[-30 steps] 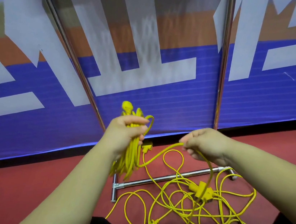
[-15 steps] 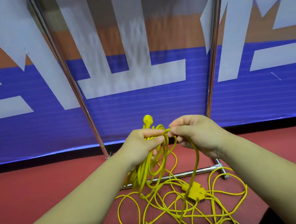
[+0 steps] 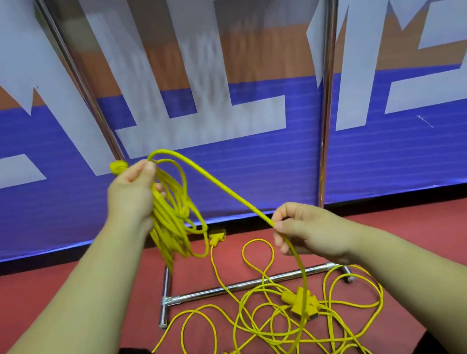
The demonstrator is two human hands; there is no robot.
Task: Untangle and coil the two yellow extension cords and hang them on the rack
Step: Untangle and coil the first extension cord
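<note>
here the coil (image 3: 171, 219) hangs from the left hand (image 3: 132, 193).

Two hands (image 3: 129, 201), two yellow cords (image 3: 169, 219), two poles (image 3: 323, 129)

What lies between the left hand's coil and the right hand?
Head view: only one yellow cord strand arcs from the coil in the left hand to the right hand's pinch.

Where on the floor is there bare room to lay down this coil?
Bare red floor lies left of the rack foot, between the banner and the left forearm. Another bare strip runs along the banner beyond the right hand. Crowded: the loose cord tangle covers the floor right of the foot, across the base bar.
</note>
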